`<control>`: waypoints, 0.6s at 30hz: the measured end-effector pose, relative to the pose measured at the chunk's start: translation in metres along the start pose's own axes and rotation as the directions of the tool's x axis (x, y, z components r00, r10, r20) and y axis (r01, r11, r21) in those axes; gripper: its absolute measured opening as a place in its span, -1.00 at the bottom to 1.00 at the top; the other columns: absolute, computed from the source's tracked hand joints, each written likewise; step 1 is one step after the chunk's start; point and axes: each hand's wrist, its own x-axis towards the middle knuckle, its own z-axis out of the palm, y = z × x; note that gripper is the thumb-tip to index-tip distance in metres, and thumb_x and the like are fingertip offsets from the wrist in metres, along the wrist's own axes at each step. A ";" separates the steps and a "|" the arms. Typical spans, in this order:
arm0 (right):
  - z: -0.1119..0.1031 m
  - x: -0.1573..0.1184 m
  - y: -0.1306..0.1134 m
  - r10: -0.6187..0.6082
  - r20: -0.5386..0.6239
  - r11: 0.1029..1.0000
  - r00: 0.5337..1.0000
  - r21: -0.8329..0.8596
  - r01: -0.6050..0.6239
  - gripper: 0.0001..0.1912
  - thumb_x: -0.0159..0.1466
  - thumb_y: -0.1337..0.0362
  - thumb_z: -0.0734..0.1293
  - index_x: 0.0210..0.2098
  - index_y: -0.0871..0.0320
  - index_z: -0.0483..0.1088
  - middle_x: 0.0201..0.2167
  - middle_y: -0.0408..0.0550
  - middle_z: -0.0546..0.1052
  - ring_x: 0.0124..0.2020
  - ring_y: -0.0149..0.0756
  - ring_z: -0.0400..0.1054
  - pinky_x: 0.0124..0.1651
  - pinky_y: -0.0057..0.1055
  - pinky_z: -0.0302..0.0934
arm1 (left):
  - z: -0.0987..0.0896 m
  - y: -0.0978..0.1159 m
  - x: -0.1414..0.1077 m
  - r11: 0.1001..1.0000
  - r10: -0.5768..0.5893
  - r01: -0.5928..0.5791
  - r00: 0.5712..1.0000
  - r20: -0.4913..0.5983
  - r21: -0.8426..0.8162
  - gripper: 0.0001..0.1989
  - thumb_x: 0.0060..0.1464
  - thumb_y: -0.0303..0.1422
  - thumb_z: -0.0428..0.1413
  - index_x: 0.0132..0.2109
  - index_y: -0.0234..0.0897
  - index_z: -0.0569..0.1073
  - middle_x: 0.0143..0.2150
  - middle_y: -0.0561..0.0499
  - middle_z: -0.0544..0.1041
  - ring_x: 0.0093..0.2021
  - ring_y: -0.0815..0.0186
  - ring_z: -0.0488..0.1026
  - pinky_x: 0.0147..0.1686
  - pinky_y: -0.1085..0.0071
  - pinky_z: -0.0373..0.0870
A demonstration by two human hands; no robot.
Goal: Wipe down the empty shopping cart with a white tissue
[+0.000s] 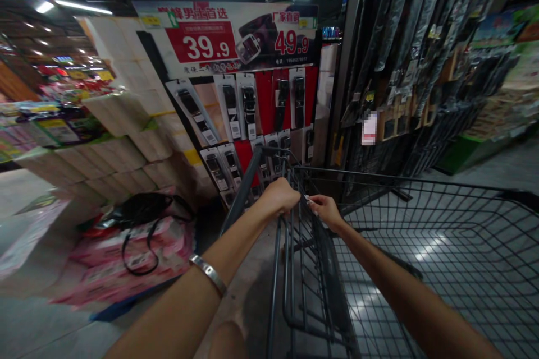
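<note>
A dark wire shopping cart fills the lower right, its handle bar slanting up on the left side. My left hand is closed in a fist at the cart's near end, by the folding wire panel; what it grips is hidden. Just to its right, my right hand pinches a small pale thing at the top edge of that panel, too small to name. The two hands are close together with a narrow gap between them. A silver bracelet circles my left wrist.
Beyond the cart stands a rack of packaged belts under a price sign. Stacked paper packs and pink packages with a black bag are at the left. Long plastic-wrapped items hang at the upper right.
</note>
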 end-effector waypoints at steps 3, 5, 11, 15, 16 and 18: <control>-0.002 -0.001 0.010 -0.017 -0.012 0.999 1.000 -0.034 0.016 -0.68 -0.04 0.13 0.37 -0.39 0.25 0.51 -0.36 0.05 0.59 -0.32 -0.21 0.43 -0.26 -0.36 0.27 | 0.000 0.000 0.000 1.000 -0.005 0.005 1.000 -0.001 -0.004 -0.84 -0.07 -0.39 0.07 -0.34 -0.41 0.46 -0.52 -0.09 0.49 -0.60 0.33 0.42 -0.64 0.53 0.28; -0.004 -0.001 0.015 -0.025 -0.011 0.998 1.000 -0.053 0.025 -0.70 -0.03 0.14 0.37 -0.39 0.24 0.51 -0.33 0.06 0.59 -0.27 -0.18 0.44 -0.19 -0.33 0.28 | 0.000 0.000 0.001 1.000 -0.003 0.003 1.000 0.002 -0.008 -0.84 -0.06 -0.39 0.07 -0.34 -0.42 0.46 -0.52 -0.10 0.49 -0.60 0.32 0.42 -0.65 0.52 0.28; -0.007 -0.002 0.027 -0.040 -0.016 0.992 0.999 -0.119 0.038 -0.74 0.04 0.17 0.35 -0.36 0.22 0.51 -0.32 0.04 0.60 -0.24 -0.18 0.45 -0.12 -0.29 0.29 | -0.001 0.001 0.003 0.999 0.008 -0.008 1.000 0.017 0.031 -0.83 -0.05 -0.42 0.06 -0.31 -0.43 0.47 -0.46 -0.13 0.53 -0.58 0.33 0.44 -0.61 0.53 0.30; -0.008 -0.003 0.028 -0.060 -0.018 0.978 0.998 -0.200 0.055 -0.78 0.08 0.26 0.31 -0.33 0.22 0.52 -0.32 0.02 0.60 -0.23 -0.21 0.45 -0.12 -0.31 0.29 | -0.003 0.003 0.003 0.997 0.038 -0.040 0.999 0.034 0.062 -0.84 -0.03 -0.44 0.05 -0.32 -0.44 0.47 -0.44 -0.15 0.54 -0.57 0.33 0.45 -0.60 0.52 0.31; -0.008 -0.003 0.027 -0.065 -0.018 0.972 0.998 -0.226 0.059 -0.79 0.08 0.29 0.30 -0.33 0.22 0.52 -0.32 0.02 0.60 -0.24 -0.21 0.46 -0.12 -0.32 0.29 | -0.003 0.004 0.003 0.997 0.036 -0.039 0.999 0.037 0.065 -0.84 -0.03 -0.44 0.04 -0.32 -0.44 0.47 -0.44 -0.15 0.54 -0.58 0.33 0.45 -0.60 0.52 0.31; -0.009 -0.002 0.023 -0.073 -0.008 0.953 0.997 -0.294 0.067 -0.79 0.08 0.35 0.29 -0.33 0.23 0.52 -0.31 0.03 0.60 -0.24 -0.21 0.46 -0.13 -0.34 0.28 | -0.002 0.004 0.002 0.998 0.027 -0.029 0.999 0.033 0.059 -0.84 -0.02 -0.44 0.04 -0.32 -0.45 0.48 -0.46 -0.15 0.54 -0.58 0.33 0.44 -0.62 0.53 0.30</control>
